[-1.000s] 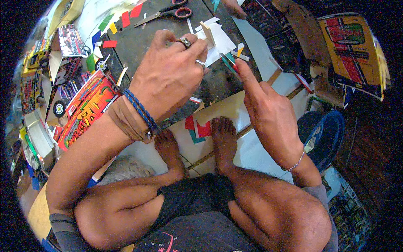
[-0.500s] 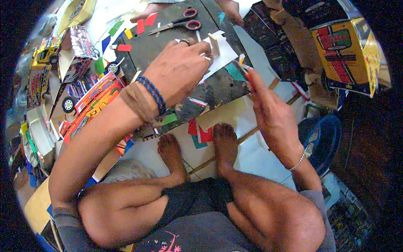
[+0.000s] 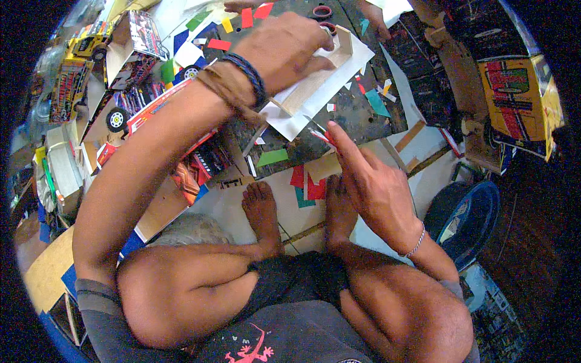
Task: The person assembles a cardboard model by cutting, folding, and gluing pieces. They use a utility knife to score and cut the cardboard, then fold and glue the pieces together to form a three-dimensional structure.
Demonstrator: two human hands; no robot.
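My left hand (image 3: 284, 51) is closed over a small shallow wooden box piece (image 3: 310, 86). The fingers press it down on a white paper sheet (image 3: 362, 53) on the dark work board (image 3: 281, 162). My right hand (image 3: 378, 187) grips a thin-bladed craft knife (image 3: 321, 133) with a red handle. Its blade meets the paper's near corner, just beside the end of the wooden piece. Most of the knife's handle is hidden in my fingers. Red-handled scissors (image 3: 322, 12) lie beyond my left hand, partly covered by it.
Coloured paper scraps, including a green one (image 3: 273, 157) and a teal one (image 3: 376, 103), lie about the board. Toy trucks (image 3: 88, 39) and a loose wheel (image 3: 117, 120) crowd the left. A yellow box-shaped model (image 3: 514, 106) and a blue tub (image 3: 466, 218) stand right. Another person's hand (image 3: 375, 21) rests beyond.
The right hand with the knife has moved left and nearer me, to the paper's near corner. My left hand has shifted up, and more of the wooden piece shows. The view has shifted slightly.
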